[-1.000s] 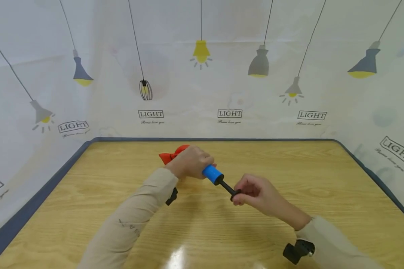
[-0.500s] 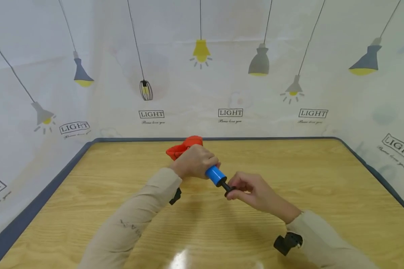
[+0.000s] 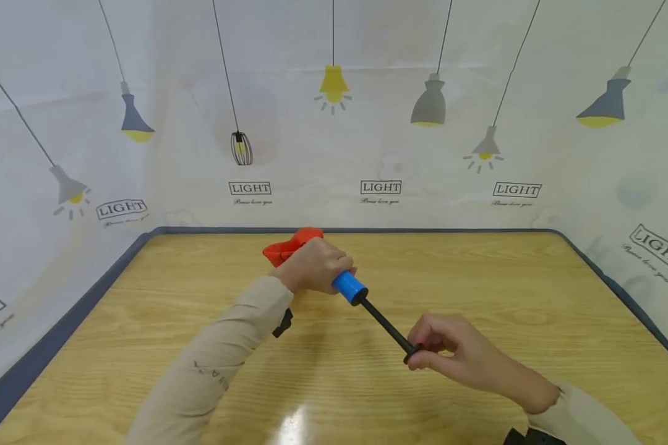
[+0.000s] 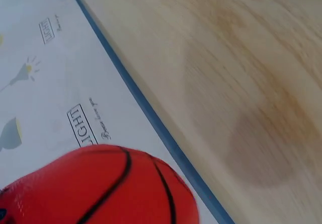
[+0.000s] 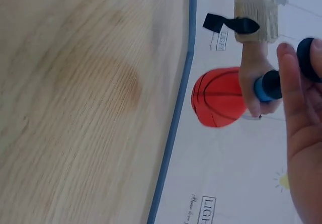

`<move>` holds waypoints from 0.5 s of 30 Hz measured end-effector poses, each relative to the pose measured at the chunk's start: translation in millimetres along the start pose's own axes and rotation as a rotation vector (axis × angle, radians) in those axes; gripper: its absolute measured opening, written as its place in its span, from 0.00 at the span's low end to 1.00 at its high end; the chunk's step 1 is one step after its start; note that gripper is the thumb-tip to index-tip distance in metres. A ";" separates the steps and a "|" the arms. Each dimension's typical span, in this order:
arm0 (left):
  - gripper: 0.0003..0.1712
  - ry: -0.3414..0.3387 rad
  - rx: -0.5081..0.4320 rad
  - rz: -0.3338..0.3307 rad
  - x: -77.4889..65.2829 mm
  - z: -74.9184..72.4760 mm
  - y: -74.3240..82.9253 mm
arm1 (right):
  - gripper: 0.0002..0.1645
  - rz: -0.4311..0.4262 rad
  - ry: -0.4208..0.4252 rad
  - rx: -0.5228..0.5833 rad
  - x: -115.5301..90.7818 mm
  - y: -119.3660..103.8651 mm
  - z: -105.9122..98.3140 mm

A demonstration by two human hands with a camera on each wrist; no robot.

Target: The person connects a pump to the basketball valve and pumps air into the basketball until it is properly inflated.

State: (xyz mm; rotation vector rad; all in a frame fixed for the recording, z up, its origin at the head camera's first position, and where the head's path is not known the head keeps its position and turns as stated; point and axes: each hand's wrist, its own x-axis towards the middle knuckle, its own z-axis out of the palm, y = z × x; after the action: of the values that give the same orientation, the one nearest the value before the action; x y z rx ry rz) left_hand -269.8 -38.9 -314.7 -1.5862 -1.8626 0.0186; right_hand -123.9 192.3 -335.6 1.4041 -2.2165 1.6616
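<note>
Blue pump [image 3: 352,288] hung over the worktop [image 3: 456,266] where I had the left hand [image 3: 316,266] gripping its barrel [image 3: 347,285]; its long axis slanted rightward and nearer along the extended rod [image 3: 385,320] to the right hand [image 3: 466,356], pinching the handle [image 3: 412,354].

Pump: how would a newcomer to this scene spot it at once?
Above the table, find the left hand. The pump runs from it to the right hand. Its blue barrel and thin black rod set it apart from the red ball.
</note>
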 end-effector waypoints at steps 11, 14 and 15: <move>0.08 0.016 -0.020 0.011 4.0 1.7 4.2 | 0.08 -0.035 0.067 -0.039 35.6 33.3 1.2; 0.09 0.016 -0.038 0.016 3.5 2.8 3.1 | 0.09 0.010 0.090 -0.048 27.9 22.4 0.2; 0.09 0.011 -0.042 0.015 2.9 2.5 2.5 | 0.09 0.027 0.090 -0.048 23.8 17.1 -0.2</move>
State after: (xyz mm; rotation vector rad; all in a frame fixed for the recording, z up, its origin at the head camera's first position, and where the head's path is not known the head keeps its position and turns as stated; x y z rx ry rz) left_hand -268.9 -34.7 -316.3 -1.6248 -1.8540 -0.0227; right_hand -149.5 177.9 -336.2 1.2678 -2.2205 1.6332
